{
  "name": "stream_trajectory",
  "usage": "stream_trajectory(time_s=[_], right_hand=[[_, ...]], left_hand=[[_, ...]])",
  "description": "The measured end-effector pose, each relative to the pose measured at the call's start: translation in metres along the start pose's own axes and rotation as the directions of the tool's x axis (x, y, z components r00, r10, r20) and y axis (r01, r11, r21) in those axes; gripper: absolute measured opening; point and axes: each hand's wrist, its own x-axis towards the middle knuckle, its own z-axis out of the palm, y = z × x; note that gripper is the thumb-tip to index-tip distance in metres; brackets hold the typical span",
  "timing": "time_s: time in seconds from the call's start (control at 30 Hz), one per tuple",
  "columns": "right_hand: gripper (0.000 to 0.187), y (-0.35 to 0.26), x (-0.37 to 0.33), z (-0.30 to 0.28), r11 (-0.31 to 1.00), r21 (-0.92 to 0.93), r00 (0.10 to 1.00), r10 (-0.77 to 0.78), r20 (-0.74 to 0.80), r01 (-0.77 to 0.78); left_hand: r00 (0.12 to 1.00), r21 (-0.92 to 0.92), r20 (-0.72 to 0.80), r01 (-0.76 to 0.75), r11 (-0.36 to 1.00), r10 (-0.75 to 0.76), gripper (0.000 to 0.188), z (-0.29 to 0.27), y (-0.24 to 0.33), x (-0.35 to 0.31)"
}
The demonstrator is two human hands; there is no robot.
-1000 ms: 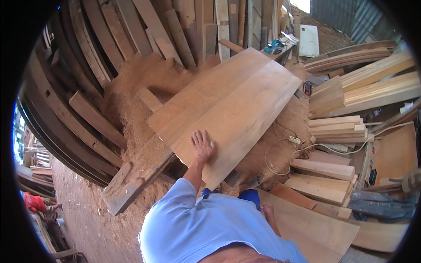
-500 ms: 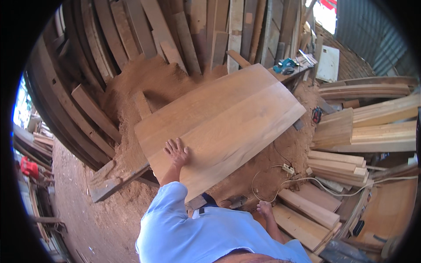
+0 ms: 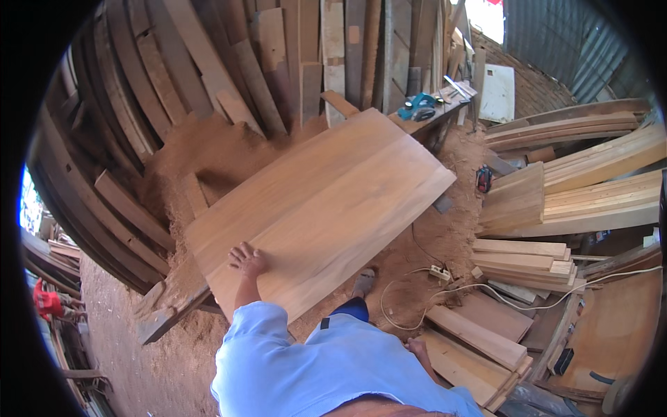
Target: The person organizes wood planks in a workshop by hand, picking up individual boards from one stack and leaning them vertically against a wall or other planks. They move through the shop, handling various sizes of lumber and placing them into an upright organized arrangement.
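Observation:
A wide, flat wooden panel (image 3: 333, 194) lies slantwise in front of me, propped above heaped sawdust on timber supports. My left hand (image 3: 248, 260) rests palm down on its near left part, fingers spread and holding nothing. Down at my right side hangs my right hand (image 3: 418, 347), apart from the panel. Its fingers look loosely curled, with nothing seen in them; my shirt hides part of that arm. A teal power tool (image 3: 419, 107) sits on a bench just past the panel's far right corner.
Upright planks (image 3: 306, 62) lean along the back. Sawdust (image 3: 201, 146) is piled under and behind the panel. A white cord with a power strip (image 3: 440, 272) loops over the ground at right, near stacked boards (image 3: 521, 264). A support beam (image 3: 163, 320) juts out at left.
My view has shifted, so the panel sits further left in it. My left hand stays flat on the panel. A foot of mine now shows beside the panel's near edge, and my right hand is lower.

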Motion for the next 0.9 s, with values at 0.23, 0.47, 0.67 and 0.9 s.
stream_trajectory(time_s=[0.23,0.47,0.67,0.9], right_hand=[[0.020,-0.011,0.048,-0.052,0.980,0.052,0.980,-0.196,0.041,0.194],[0.024,-0.089,0.162,-0.068,0.810,-0.509,0.955,-0.276,0.106,0.290],[0.028,-0.182,0.198,-0.078,0.706,-0.636,0.938,-0.334,0.092,0.313],[0.030,-0.254,0.212,-0.112,0.994,-0.079,0.993,-0.079,-0.086,0.072]], left_hand=[[0.984,-0.088,-0.051,0.168,0.982,-0.173,0.079,0.030,-0.003,0.032],[0.904,-0.121,-0.038,0.419,0.900,-0.426,0.084,0.001,0.091,0.060],[0.958,-0.067,-0.194,0.203,0.977,-0.212,0.087,0.033,0.247,0.040],[0.927,-0.005,-0.191,-0.331,0.944,0.324,0.079,0.064,0.390,-0.044]])
